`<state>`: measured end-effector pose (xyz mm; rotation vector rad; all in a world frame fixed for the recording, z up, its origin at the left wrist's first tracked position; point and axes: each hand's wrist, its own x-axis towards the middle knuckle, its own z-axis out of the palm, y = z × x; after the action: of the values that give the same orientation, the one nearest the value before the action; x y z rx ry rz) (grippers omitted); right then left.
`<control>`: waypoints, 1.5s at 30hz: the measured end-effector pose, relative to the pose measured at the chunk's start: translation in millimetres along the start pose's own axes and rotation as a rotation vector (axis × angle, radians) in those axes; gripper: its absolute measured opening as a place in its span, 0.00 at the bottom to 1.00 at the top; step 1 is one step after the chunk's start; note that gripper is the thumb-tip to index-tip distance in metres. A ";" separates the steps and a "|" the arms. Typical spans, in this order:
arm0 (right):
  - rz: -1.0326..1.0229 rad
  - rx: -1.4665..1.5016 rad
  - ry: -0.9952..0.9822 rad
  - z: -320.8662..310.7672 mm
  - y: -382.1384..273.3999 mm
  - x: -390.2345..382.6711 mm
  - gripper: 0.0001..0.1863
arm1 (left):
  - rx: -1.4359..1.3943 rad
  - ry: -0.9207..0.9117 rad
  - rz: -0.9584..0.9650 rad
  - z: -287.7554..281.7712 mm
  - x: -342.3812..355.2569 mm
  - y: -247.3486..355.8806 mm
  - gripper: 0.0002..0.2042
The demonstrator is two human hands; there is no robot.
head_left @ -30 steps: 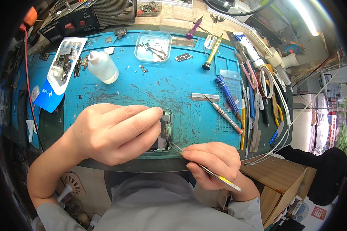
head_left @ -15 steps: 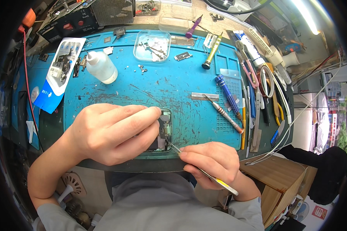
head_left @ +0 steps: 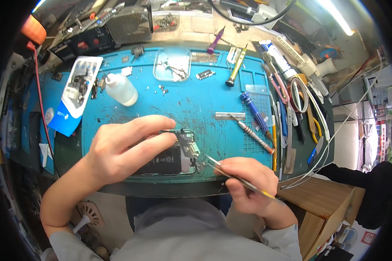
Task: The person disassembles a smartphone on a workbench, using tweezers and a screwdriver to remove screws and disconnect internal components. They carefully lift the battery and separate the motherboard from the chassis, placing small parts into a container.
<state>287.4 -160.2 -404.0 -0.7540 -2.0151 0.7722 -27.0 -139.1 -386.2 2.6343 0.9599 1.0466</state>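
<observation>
Currently, an opened phone (head_left: 188, 168) is partly covered by the left hand (head_left: 122, 148), and its black battery (head_left: 167, 160) is seen below the fingers. The first two fingers of this hand are spread apart, but whether something is pinched by the hidden thumb cannot be told. In the right hand (head_left: 259, 174), a pair of tweezers (head_left: 250, 186) is clamped, and its tips, somewhat blurred, are pointed to the right side of the phone, just beside it. The two hands are placed apart from each other. The phone is laid on a blue mat (head_left: 191, 104). Beyond the left hand, a white bottle (head_left: 123, 90) is placed, and to the left of it a blue and white package (head_left: 67, 118). Beyond the right hand, a silver screwdriver (head_left: 255, 135) is laid near a blue screwdriver (head_left: 255, 112). Farther, between both hands, small parts (head_left: 176, 71) are contained in a clear box (head_left: 171, 81).
</observation>
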 end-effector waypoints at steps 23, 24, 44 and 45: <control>0.174 0.153 0.175 7.4 6.9 -9.7 0.07 | 0.558 0.146 -0.258 -62.5 106.5 -57.0 0.12; 0.181 0.156 0.177 6.2 7.3 -11.7 0.07 | 0.567 0.188 -0.252 -77.0 93.8 -53.2 0.12; -0.039 -0.824 0.140 -65.5 26.8 14.8 0.19 | 0.575 -0.019 -0.919 -108.3 -58.4 -112.3 0.16; 0.000 -0.845 0.142 -72.3 28.9 9.5 0.19 | 0.536 -0.041 -0.975 -108.7 -54.5 -117.0 0.16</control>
<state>350.9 -117.3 -387.1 -1.2264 -2.1842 -0.1844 -188.5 -90.8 -377.3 1.9472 2.3919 0.5107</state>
